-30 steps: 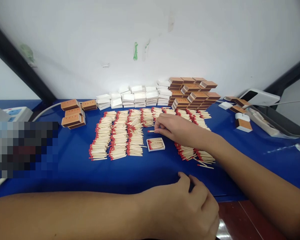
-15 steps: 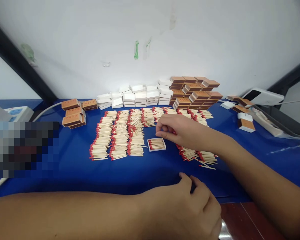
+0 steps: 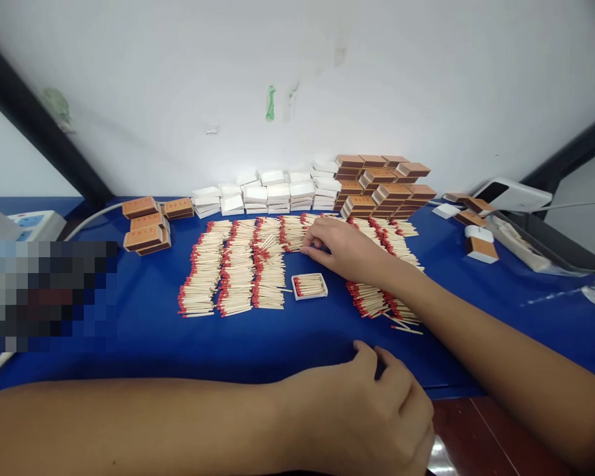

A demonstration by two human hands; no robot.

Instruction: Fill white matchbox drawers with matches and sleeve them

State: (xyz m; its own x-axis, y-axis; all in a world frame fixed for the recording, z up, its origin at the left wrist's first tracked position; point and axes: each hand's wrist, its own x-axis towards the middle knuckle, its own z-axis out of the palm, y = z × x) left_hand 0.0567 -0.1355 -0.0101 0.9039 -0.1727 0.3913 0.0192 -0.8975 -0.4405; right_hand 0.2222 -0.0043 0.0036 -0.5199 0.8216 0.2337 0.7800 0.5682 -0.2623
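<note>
An open white matchbox tray (image 3: 309, 295) lies on the blue table, partly filled with red-headed matches (image 3: 309, 285). Beyond it my right hand (image 3: 344, 248) reaches over the matchstick piles. Its thumb and fingers are bent together at the edge of a match row (image 3: 291, 233), and whatever may be between the tips is hidden. Closer to me, at the table's front edge, my left hand (image 3: 371, 406) is curled with its back turned up. Its inner side is out of sight, so its contents cannot be made out. Neither hand touches the tray.
White trays (image 3: 277, 194) and brown matchboxes (image 3: 377, 188) are stacked along the wall. More brown boxes (image 3: 146, 230) stand at left, near a power strip (image 3: 42, 225). To the right lie a white device (image 3: 513, 196), loose boxes (image 3: 480, 250) and a dark container (image 3: 560, 244).
My right hand has shifted slightly left and away from me, from behind the tray to the match rows. My left hand has barely moved. The tray stays put.
</note>
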